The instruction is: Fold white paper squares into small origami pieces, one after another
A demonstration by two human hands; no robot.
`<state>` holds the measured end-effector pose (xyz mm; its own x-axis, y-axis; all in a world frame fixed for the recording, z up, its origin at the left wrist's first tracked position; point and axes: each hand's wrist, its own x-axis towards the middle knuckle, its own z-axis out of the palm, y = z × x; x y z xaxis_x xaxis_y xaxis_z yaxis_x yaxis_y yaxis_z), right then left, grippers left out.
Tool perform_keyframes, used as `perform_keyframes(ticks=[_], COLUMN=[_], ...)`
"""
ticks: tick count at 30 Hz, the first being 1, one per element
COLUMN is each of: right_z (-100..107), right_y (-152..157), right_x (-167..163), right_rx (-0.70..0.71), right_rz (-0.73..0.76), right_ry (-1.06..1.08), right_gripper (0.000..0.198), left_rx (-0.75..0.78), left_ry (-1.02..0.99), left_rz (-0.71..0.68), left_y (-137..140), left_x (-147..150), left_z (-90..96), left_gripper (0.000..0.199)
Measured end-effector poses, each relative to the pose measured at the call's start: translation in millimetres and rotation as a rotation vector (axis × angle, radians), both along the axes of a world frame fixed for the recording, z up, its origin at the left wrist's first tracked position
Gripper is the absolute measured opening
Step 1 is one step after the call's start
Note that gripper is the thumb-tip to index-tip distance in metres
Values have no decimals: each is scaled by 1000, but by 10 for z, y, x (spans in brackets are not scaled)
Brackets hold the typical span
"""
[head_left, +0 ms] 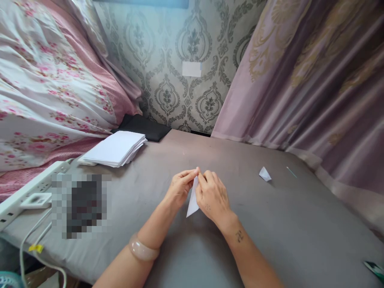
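Between my two hands is a folded piece of white paper [193, 202], its pointed lower end hanging toward me. My left hand [180, 186] pinches the paper's top with thumb and finger. My right hand [212, 194] is closed on the paper's right side, its fingers curled near the same top end. The fingers cover much of the upper part, so the exact fold there is hidden. Both hands are just above the grey-covered surface [168, 256].
At the back left lies a stack of white paper [117, 148] by a black flat item [150, 126]. A power strip [33, 188] with cables runs along the left edge, beside a blurred dark object [85, 204]. To the right are a small folded paper [265, 174] and a thin stick [291, 172].
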<state>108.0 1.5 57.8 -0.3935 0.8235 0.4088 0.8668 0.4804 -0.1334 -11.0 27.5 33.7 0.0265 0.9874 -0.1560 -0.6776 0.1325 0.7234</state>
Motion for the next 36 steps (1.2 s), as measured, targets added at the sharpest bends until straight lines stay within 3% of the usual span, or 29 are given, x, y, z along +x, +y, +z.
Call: perform_keyframes(ticks=[4,7,9,12,21,30,36], right_z=[-34,-53,-69,-121,-401,-489,-523], right_y=[89,217,275,282,181,135,125], right_x=[51,125,171,215,331,491,560], right_rx=[-193,-545,-811,-987,-902,-936,-911], right_rz=[34,43,-59,-113,-101,-103,-105], right_ry=[249,712,1069,1289,1425,1479,1494], right_gripper=[48,38,39,36,40,43,38], left_rx=[-91,-132,-133,-127,-114,-150,-94], left_ry=[-27,16,52,91,208,361,423], left_rz=[-105,-123,-111,-76,-132,-246,-292], left_y=[56,79,77,49,-25,58,85], left_x=[-14,-12,6,56,223,342,388], left_z=[-77,-126,-139,-137,-190,-254,-245], left_gripper=[18,18,19,23,34,26,28])
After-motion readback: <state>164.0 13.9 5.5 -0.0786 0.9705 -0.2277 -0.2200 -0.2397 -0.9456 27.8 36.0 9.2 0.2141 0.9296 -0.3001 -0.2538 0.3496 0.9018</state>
